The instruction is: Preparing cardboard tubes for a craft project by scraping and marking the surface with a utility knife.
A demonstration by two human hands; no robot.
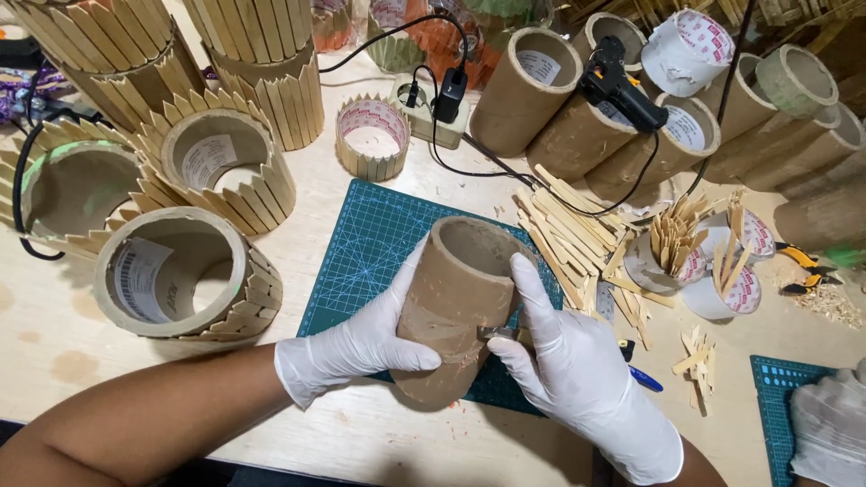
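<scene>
Both my hands wear white gloves. My left hand (356,347) wraps around the lower left side of a bare brown cardboard tube (456,302) that stands tilted over a teal cutting mat (374,243). On the tube's right side rests my right hand (577,365), its forefinger stretched up along the wall to the rim. A small metal blade (499,334) shows between that hand's thumb and the tube. A pile of flat wooden sticks (568,234) lies just right of the tube.
Cardboard tubes clad in wooden sticks (216,167) stand at left and back. Plain tubes (577,117) lie at back right with a black glue gun (621,90) on them. A power strip (433,113) and cables sit behind. Another person's gloved hand (830,433) rests at bottom right.
</scene>
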